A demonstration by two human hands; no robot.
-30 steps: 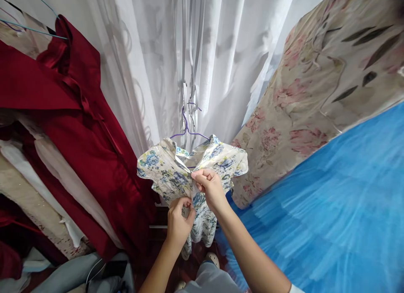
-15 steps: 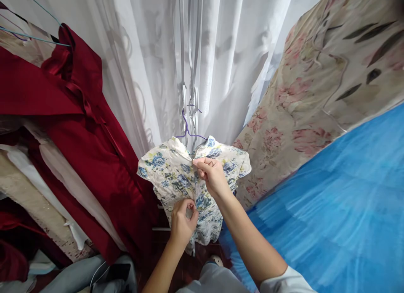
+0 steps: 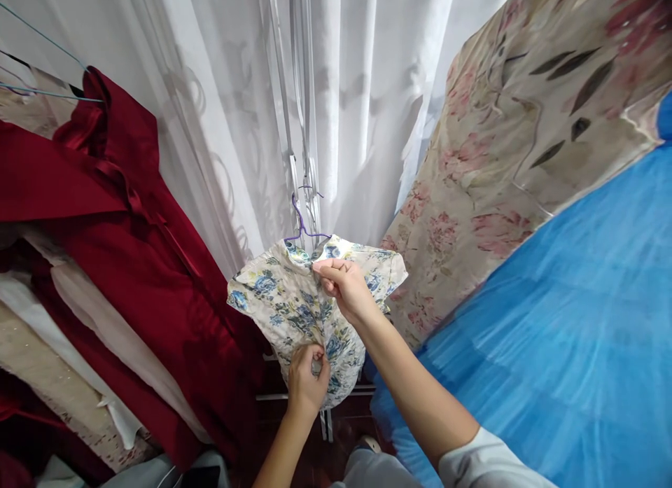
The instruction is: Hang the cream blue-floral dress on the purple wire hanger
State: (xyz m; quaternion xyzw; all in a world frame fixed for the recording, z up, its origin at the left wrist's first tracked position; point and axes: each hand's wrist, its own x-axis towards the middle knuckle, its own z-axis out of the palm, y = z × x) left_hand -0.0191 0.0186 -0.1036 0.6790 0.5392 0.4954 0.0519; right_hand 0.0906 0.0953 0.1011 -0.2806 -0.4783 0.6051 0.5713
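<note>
A folded white curtain (image 3: 234,89) hangs beyond dark floor (image 3: 307,460).

A white curtain (image 3: 220,89) falls in folds across the back. On the left, a dark red garment (image 3: 141,285) hangs by a teal hanger (image 3: 52,93), with paler garments (image 3: 115,327) beneath it. On the right, beige fabric (image 3: 446,194) bearing pink flowers and dark leaves meets 1 mass of layered blue tulle (image 3: 567,334).

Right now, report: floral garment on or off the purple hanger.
On: the purple hanger rises from the top of the floral garment.
</note>
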